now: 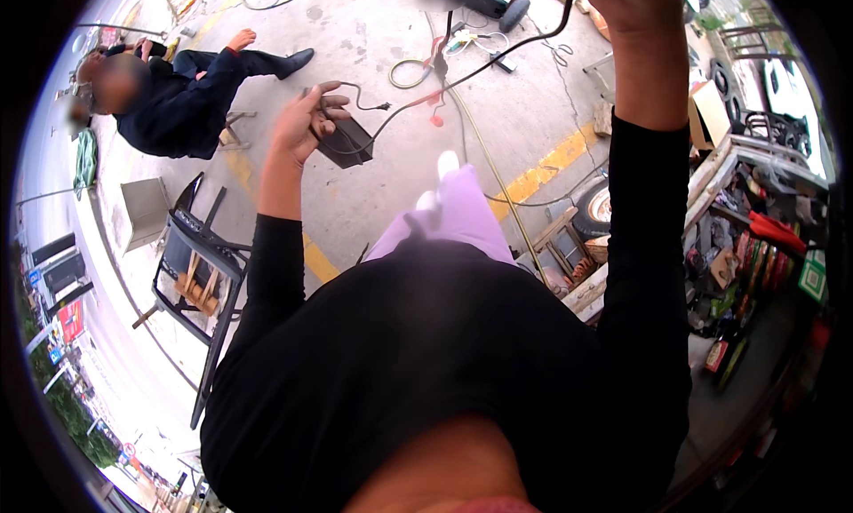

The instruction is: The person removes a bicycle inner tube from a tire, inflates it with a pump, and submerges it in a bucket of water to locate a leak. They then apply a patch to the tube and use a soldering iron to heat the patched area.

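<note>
My left hand (306,122) is out ahead at the left, its fingers closed around a dark rectangular charger box (345,146) with cables. A short lead with a plug (384,107) dangles beside the fingers. From the box a long black cable (471,74) sags, then climbs rightward to the top edge, close to my right hand (633,2). That hand is raised at the upper right and cut off by the picture's edge. Its fingers are out of sight, so whether it grips the cable is hidden.
A seated person (178,104) is at the left, near a black-framed chair (200,269). Ahead on the concrete lie a power strip (502,63), a coiled hose (409,73) and loose cords. At right stand a wheel (597,206) and a cluttered bin (711,180).
</note>
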The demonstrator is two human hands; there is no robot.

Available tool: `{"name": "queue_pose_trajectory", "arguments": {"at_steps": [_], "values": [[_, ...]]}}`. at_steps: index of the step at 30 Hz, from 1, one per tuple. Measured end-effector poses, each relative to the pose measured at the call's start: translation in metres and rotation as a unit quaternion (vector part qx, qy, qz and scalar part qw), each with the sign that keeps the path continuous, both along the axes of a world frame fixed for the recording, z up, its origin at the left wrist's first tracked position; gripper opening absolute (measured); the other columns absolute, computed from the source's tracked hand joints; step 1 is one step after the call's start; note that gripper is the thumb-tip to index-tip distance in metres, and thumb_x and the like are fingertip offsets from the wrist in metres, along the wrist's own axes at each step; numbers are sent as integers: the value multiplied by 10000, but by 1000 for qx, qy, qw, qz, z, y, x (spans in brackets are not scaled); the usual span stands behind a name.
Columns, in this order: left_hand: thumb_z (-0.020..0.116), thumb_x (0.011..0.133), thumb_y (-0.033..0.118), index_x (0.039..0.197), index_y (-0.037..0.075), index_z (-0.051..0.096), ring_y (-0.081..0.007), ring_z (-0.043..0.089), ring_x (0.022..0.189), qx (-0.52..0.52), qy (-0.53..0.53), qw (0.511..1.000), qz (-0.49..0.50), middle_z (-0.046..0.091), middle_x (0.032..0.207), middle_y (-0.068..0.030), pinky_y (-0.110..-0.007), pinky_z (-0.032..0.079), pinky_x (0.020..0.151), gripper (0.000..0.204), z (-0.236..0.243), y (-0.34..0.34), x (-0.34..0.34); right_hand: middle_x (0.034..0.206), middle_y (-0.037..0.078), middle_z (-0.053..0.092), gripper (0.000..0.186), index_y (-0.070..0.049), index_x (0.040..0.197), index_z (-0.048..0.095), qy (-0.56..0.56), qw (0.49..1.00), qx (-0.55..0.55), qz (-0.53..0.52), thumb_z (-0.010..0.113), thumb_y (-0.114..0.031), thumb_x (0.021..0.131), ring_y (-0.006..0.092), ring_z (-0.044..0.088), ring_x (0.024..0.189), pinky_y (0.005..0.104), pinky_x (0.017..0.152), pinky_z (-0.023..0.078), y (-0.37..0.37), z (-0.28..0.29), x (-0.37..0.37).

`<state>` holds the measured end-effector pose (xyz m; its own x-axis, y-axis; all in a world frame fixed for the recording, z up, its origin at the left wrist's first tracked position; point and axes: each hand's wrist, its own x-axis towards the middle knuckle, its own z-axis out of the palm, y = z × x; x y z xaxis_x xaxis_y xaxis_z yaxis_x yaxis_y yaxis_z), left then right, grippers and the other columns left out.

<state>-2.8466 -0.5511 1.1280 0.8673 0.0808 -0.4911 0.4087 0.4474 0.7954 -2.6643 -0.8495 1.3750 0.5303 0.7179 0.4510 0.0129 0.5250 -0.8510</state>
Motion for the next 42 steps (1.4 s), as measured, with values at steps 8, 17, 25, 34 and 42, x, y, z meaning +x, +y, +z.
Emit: {"name": "queue_pose_trajectory", "arguments": {"at_steps": [8, 17, 25, 34, 42], "values": [[283, 1026, 338, 1345, -7, 358, -326, 634, 980, -96, -6, 995, -2, 516, 1195, -205, -244, 543, 591, 476, 7, 6, 29, 722, 21, 521, 393, 60, 1279, 446, 72, 996, 1, 56, 415, -225, 1010, 19, 283, 421, 174, 372, 238, 53, -17, 51], [263, 1026, 382, 1270, -59, 455, -196, 609, 681, -36, -6, 998, 41, 615, 1056, -195, -163, 346, 338, 539, 38, 26, 107, 761, 51, 562, 375, 66, 1266, 454, 178, 968, -100, 142, 426, -201, 1003, 37, 323, 444, 178, 386, 245, 99, -52, 131], [259, 974, 553, 1282, -19, 437, -196, 640, 693, -225, -61, 972, 30, 617, 1058, -185, -193, 356, 317, 674, 52, 41, 175, 741, 15, 610, 364, 5, 1244, 549, -43, 962, -215, 166, 467, -232, 981, 36, 458, 565, 180, 502, 361, 177, -82, 122], [403, 986, 310, 1163, -45, 514, -256, 675, 784, -234, 69, 969, 38, 601, 1112, -260, -178, 379, 290, 412, 46, 105, 210, 770, 93, 633, 317, -11, 1186, 561, -62, 922, -274, 265, 485, -205, 947, 181, 623, 705, 309, 706, 493, 196, -136, 64], [342, 1001, 293, 1121, -72, 509, -255, 688, 785, -178, 52, 983, 8, 627, 1027, -273, -162, 370, 291, 419, 11, 130, 218, 955, 182, 616, 360, 70, 1046, 545, 498, 831, -249, -3, 455, -268, 958, 267, 642, 858, 368, 765, 539, 243, -255, 118]]}}
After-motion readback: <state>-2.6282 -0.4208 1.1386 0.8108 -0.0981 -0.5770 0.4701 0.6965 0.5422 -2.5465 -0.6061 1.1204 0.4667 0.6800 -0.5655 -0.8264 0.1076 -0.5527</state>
